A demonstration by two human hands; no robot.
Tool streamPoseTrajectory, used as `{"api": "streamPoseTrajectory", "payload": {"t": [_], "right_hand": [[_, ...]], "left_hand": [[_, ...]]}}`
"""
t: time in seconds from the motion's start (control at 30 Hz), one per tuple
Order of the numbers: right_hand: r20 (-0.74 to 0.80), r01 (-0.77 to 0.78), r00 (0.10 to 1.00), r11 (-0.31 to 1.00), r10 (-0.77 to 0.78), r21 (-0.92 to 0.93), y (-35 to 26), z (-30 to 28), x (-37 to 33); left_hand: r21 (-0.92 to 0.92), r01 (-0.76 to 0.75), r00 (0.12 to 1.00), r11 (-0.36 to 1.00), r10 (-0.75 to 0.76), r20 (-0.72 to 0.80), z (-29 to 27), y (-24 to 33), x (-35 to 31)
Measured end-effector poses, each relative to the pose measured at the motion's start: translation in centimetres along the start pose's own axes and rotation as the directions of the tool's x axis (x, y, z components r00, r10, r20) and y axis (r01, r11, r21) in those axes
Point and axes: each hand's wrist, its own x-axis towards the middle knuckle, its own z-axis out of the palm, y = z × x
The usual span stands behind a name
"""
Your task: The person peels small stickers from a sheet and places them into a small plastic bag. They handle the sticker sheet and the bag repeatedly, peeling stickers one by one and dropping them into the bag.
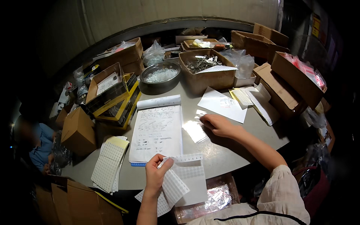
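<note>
Label sheets (177, 185), overlapping, part-hidden, pinched by left hand (154, 174); right hand (219, 125) at glare-washed packets (197, 132), can't make out its grip.

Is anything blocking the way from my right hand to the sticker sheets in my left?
Nothing visible blocks it. Between your right hand and the sticker sheets in your left hand, I see only flat, shiny packets and the tabletop; the open notepad is off to the left.

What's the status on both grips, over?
Left grip: holding label sheets. Right grip: at shiny clear plastic, hold unclear. Nothing visibly blocking; open notepad lies left of the plastic.
</note>
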Motion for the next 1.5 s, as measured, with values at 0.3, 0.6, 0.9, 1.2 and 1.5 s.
{"api": "streamPoseTrajectory", "payload": {"t": [0.3, 0.6, 0.9, 1.2, 1.5], "right_hand": [[-0.147, 0.142, 0.971, 0.949, -0.189, -0.281, 0.3, -1.1, -8.3], [0.219, -0.317, 0.941, 0.437, 0.26, 0.842, -6.0, -4.3, -10.2], [0.096, -0.216, 0.975, 0.952, 0.199, 0.215, -5.7, -2.9, -9.5], [0.174, -0.072, 0.981, 0.992, 0.09, -0.108, -6.3, 0.0, -9.5], [0.359, -0.285, 0.878, 0.948, 0.318, -0.142, -7.2, -4.3, -8.8]], "left_hand": [[-0.014, -0.025, 1.0, 1.0, 0.024, -0.015, 0.2, -0.5, 0.2], [-0.024, -0.055, 0.998, 0.998, 0.055, -0.023, 0.1, -0.7, 0.3], [0.016, -0.035, 0.999, 0.999, 0.035, 0.005, 0.1, -0.6, 0.3], [-0.025, -0.034, 0.999, 0.999, 0.034, 0.012, 0.0, -0.6, 0.1], [-0.062, -0.038, 0.999, 0.997, 0.039, 0.0, -0.2, -0.5, 0.0]]}}
